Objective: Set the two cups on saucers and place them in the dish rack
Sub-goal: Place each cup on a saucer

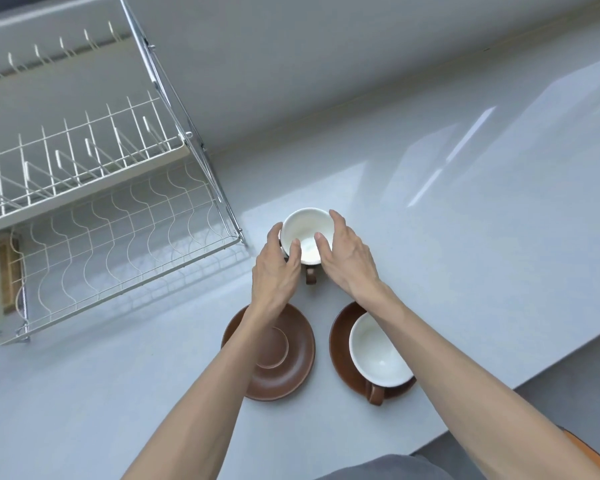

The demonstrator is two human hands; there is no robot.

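Both hands are at the far cup (305, 233), which stands on the grey counter (465, 237) at about 12 o'clock from the two saucers. The left hand (276, 271) curls around the cup's left side, the right hand (347, 254) around its right side, with fingers (293, 249) of both over the rim. Whether the cup is lifted or resting, I cannot tell. Its brown handle (310, 275) points toward 6 o'clock.

The left saucer (284, 372) lies bare, partly under the left forearm. The right saucer (340, 344), just beside it at 3 o'clock, carries the second cup (378, 355), white inside, handle toward 6 o'clock.

The dish rack (118, 237) stands at roughly 10 o'clock from the saucers, its wire shelves holding nothing visible.
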